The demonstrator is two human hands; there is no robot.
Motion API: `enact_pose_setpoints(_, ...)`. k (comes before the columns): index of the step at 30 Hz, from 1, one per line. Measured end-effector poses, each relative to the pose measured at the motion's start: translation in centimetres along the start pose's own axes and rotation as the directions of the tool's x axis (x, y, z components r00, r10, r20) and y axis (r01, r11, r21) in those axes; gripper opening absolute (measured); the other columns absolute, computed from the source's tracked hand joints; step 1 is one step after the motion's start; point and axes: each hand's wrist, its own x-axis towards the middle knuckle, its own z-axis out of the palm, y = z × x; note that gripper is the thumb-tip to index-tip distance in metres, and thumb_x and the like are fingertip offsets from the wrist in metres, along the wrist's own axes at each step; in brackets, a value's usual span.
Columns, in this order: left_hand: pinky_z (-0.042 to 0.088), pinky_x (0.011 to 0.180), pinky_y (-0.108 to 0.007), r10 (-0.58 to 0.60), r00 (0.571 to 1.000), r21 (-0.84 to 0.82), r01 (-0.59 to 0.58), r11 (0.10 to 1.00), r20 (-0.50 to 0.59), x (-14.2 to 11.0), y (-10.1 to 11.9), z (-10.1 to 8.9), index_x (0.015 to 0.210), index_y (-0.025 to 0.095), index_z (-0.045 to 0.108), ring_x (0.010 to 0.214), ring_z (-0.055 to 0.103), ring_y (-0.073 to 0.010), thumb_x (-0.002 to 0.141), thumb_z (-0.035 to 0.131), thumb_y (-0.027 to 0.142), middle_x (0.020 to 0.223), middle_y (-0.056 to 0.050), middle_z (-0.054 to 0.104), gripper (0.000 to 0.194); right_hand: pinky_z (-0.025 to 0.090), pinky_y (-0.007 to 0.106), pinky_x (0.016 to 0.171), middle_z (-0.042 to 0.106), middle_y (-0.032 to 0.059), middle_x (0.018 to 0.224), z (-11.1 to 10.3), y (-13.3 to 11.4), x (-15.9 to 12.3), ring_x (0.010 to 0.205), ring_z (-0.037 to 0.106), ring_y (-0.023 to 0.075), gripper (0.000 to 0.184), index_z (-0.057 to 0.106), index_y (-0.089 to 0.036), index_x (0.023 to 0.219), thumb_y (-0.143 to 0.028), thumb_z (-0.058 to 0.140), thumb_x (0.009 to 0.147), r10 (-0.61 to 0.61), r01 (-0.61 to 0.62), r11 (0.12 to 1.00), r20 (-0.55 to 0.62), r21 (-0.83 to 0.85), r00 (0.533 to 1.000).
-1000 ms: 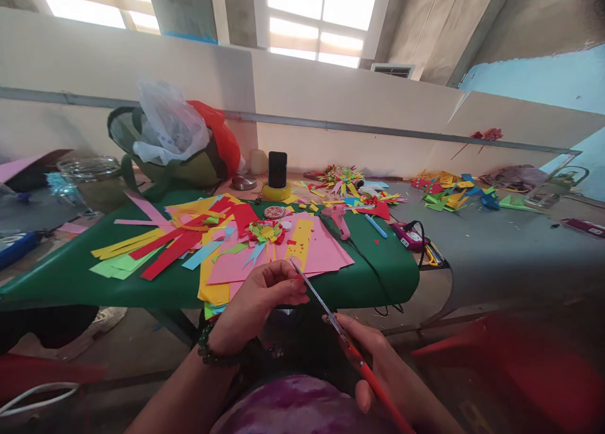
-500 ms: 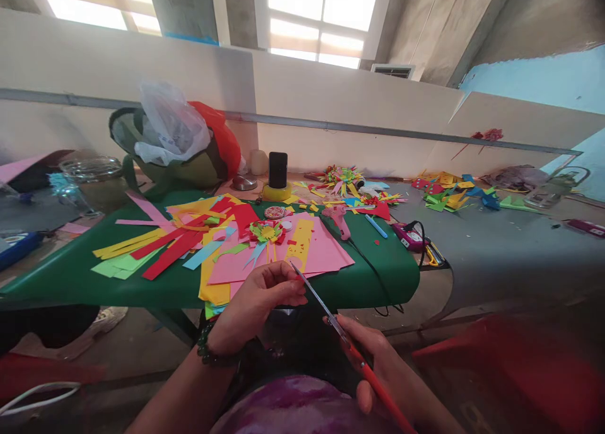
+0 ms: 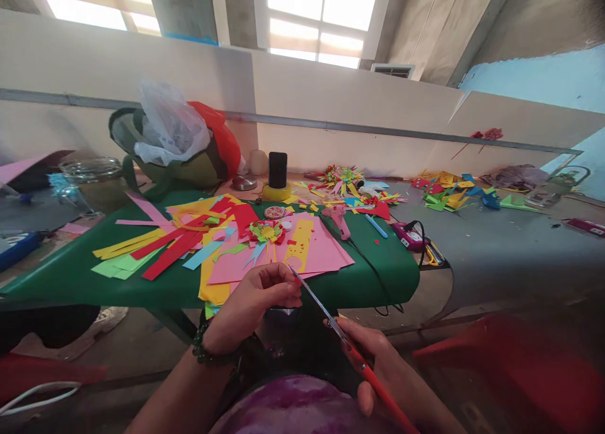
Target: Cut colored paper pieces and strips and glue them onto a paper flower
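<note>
Red-handled scissors (image 3: 347, 346), gripped in the right hand (image 3: 378, 353), warrant slow cuts clear of the left hand (image 3: 258, 302), pinching a red scrap (image 3: 297, 283).

Both hands (image 3: 259, 295) (image 3: 371, 349) curl, forearms (image 3: 182, 383) angled inward.

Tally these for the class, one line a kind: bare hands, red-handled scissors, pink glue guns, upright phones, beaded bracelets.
Hands: 2 (left hand, right hand)
Scissors: 1
Glue gun: 1
Phone: 1
Bracelet: 1
Total: 6
</note>
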Motion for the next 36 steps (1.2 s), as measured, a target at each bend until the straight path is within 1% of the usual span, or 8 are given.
enact_pose_setpoints(6,0.054,0.062,-0.021,-0.018,1.000,0.005,0.018,1.000,0.007,-0.1,0.0,-0.4,0.066,0.016,0.066,0.064,0.065,-0.0136,0.057,0.086,0.028,0.068,-0.002,0.067,0.025,0.054,0.028,0.070,0.060,0.0008,0.077,0.0,0.1,0.1,0.074,0.053,0.0214,0.061,0.071,-0.019,0.105,-0.061,0.079,0.062,0.001,-0.001,1.000,-0.005,-0.011,1.000)
enact_pose_setpoints(15,0.056,0.061,-0.022,-0.005,1.000,-0.032,0.005,0.999,-0.004,0.0,0.1,-0.4,0.064,0.015,0.068,0.063,0.062,-0.0120,0.053,0.089,0.029,0.067,-0.002,0.065,0.027,0.052,0.026,0.067,0.061,0.0025,0.085,0.0,0.7,0.0,0.079,0.052,0.0210,0.061,0.070,-0.021,0.116,-0.059,0.075,0.069,-0.024,0.024,1.000,0.008,-0.004,1.000)
enact_pose_setpoints(20,0.056,0.061,-0.021,-0.009,1.000,-0.027,0.010,1.000,0.003,-0.1,0.2,-0.6,0.065,0.015,0.068,0.062,0.062,-0.0115,0.054,0.089,0.029,0.067,-0.002,0.066,0.027,0.048,0.024,0.062,0.051,-0.0015,0.070,0.0,1.3,-0.2,0.068,0.044,0.0162,0.054,0.069,-0.021,0.117,-0.053,0.073,0.074,-0.014,0.013,0.999,-0.008,-0.051,1.000)
enact_pose_setpoints(25,0.055,0.060,-0.021,-0.020,1.000,-0.012,0.020,1.000,0.017,-0.2,0.1,-0.8,0.065,0.015,0.069,0.062,0.062,-0.0117,0.054,0.090,0.029,0.067,-0.001,0.066,0.028,0.043,0.022,0.057,0.045,-0.0041,0.064,-0.1,2.8,-0.2,0.063,0.042,0.0138,0.062,0.070,-0.018,0.114,-0.063,0.073,0.070,-0.044,0.045,0.996,0.021,-0.082,0.999)
enact_pose_setpoints(28,0.055,0.062,-0.021,-0.043,0.999,-0.025,0.044,0.999,0.006,0.2,0.1,-1.0,0.066,0.014,0.068,0.063,0.065,-0.0120,0.053,0.091,0.032,0.067,-0.001,0.067,0.032,0.040,0.023,0.054,0.048,-0.0042,0.063,-1.6,3.7,0.2,0.058,0.041,0.0126,0.072,0.067,-0.015,0.116,-0.070,0.068,0.070,-0.095,0.081,0.979,-0.067,-0.186,0.993)
enact_pose_setpoints(32,0.053,0.059,-0.019,-0.084,0.996,-0.059,0.084,0.995,0.001,1.9,0.8,-1.4,0.068,0.014,0.066,0.061,0.067,-0.0120,0.052,0.092,0.030,0.070,-0.002,0.069,0.035,0.045,0.025,0.060,0.065,0.0025,0.077,-5.5,2.4,3.4,0.066,0.057,0.0176,0.061,0.061,-0.015,0.126,-0.059,0.056,0.084,-0.143,-0.037,0.863,-0.315,-0.504,0.938)
enact_pose_setpoints(34,0.052,0.056,-0.018,-0.095,0.995,-0.055,0.095,0.994,0.005,3.2,1.5,-1.7,0.069,0.014,0.065,0.061,0.067,-0.0121,0.053,0.092,0.027,0.071,-0.002,0.070,0.033,0.047,0.029,0.073,0.071,0.0106,0.104,-7.3,1.2,6.2,0.091,0.066,0.0251,0.051,0.058,-0.017,0.129,-0.049,0.050,0.090,-0.136,-0.083,0.737,-0.268,-0.671,0.954)
enact_pose_setpoints(36,0.051,0.056,-0.017,-0.100,0.995,-0.033,0.101,0.994,0.003,4.6,2.4,-2.1,0.070,0.014,0.065,0.062,0.068,-0.0122,0.057,0.090,0.023,0.073,-0.003,0.072,0.029,0.046,0.030,0.078,0.069,0.0147,0.118,-8.4,0.3,9.2,0.104,0.066,0.0280,0.046,0.054,-0.015,0.132,-0.039,0.047,0.093,-0.037,-0.169,0.574,-0.232,-0.801,0.972)
